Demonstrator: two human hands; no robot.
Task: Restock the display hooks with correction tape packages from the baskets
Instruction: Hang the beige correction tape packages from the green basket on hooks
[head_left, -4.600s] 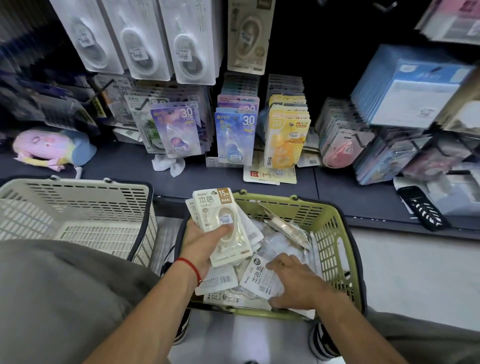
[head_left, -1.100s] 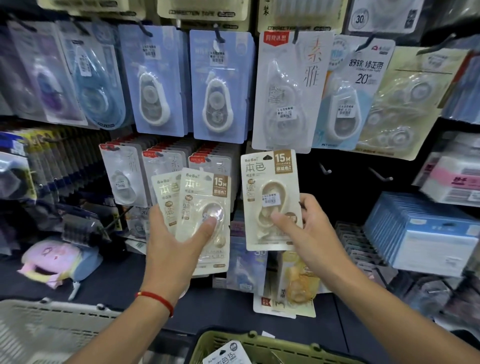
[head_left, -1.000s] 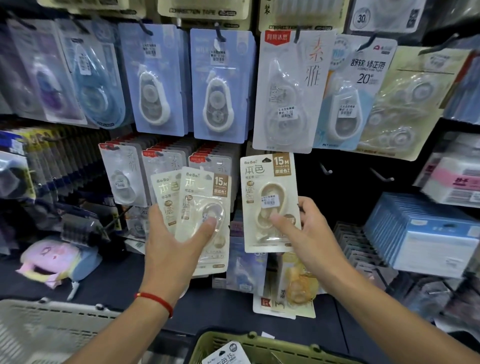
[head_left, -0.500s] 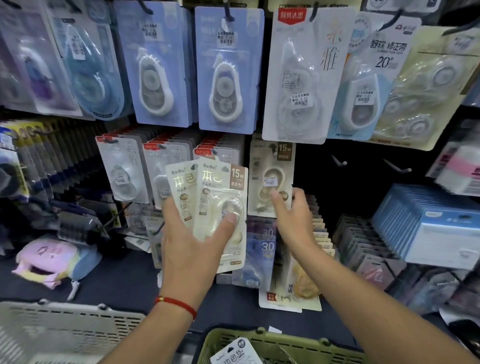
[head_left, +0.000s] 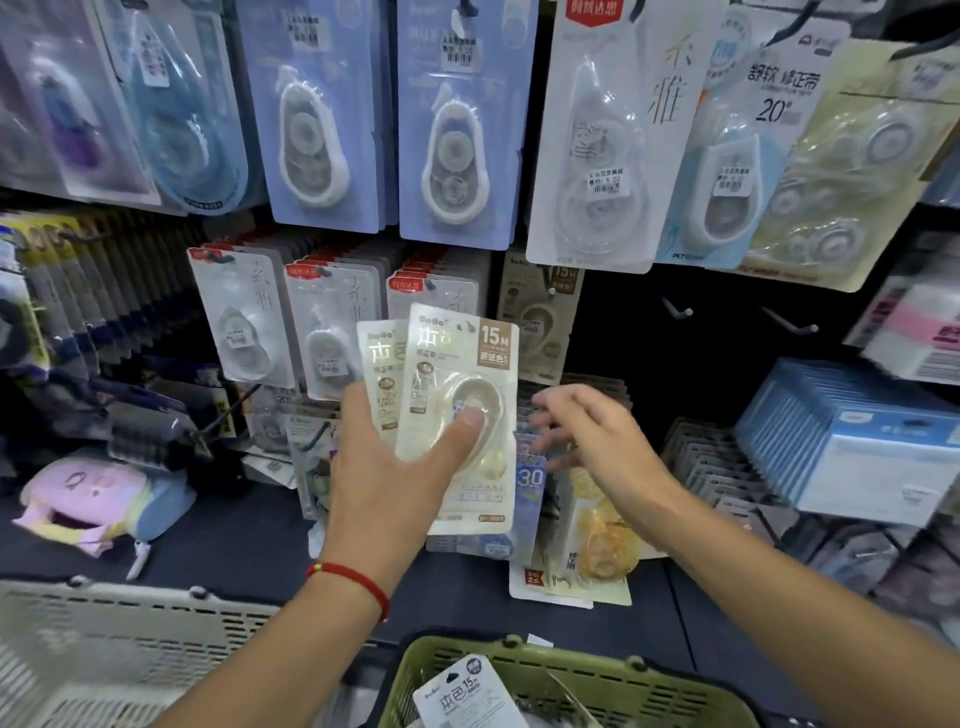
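Note:
My left hand (head_left: 387, 483) grips a small fan of beige correction tape packages (head_left: 457, 395), thumb pressed on the front blister. One matching beige package (head_left: 540, 317) hangs on a display hook in the dark bay behind them. My right hand (head_left: 587, 436) hovers just right of the fan, fingers spread and holding nothing. Two bare hooks (head_left: 678, 310) stick out of the dark panel to the right. The green basket (head_left: 561, 675) at the bottom edge holds another beige package (head_left: 467, 696).
Rows of larger tape packs (head_left: 452, 130) hang above. White packs (head_left: 244, 322) fill hooks to the left. A cream basket (head_left: 119, 639) sits at lower left. Blue boxes (head_left: 852, 441) stack at right. A pastel pouch (head_left: 98, 499) lies on the dark shelf.
My right hand hung its beige package on the hook, let go and drew back with nothing in it. The view has moved closer to the display. My left hand still holds its fan.

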